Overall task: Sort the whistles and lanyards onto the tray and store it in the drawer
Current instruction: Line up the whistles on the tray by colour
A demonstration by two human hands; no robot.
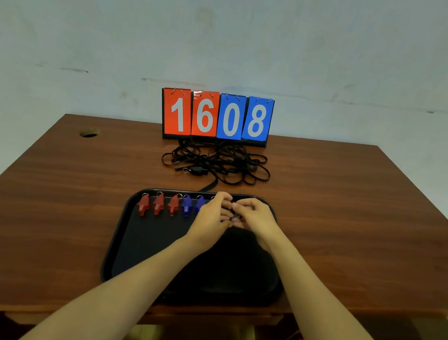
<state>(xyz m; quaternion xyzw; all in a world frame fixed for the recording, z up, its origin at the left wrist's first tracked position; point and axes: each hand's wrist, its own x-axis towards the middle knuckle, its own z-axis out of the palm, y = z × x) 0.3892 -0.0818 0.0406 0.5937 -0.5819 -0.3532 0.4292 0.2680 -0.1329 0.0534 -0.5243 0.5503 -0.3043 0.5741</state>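
The black tray sat close to the near edge of the bench, with bare wood open to its left and right. A strip of bare wood lay between its far rim and the tangle of black lanyards. One strap ran from that tangle to the rim. A black whistle lay at the front of the tangle, and a flip scoreboard reading 1608 stood behind it against the pale wall.

Along the tray's far side lay three red whistles, then two blue whistles to their right. Beside these, my left hand and right hand met fingertip to fingertip, fingers curled, both pinching a small dark piece. It was too hidden to make out.
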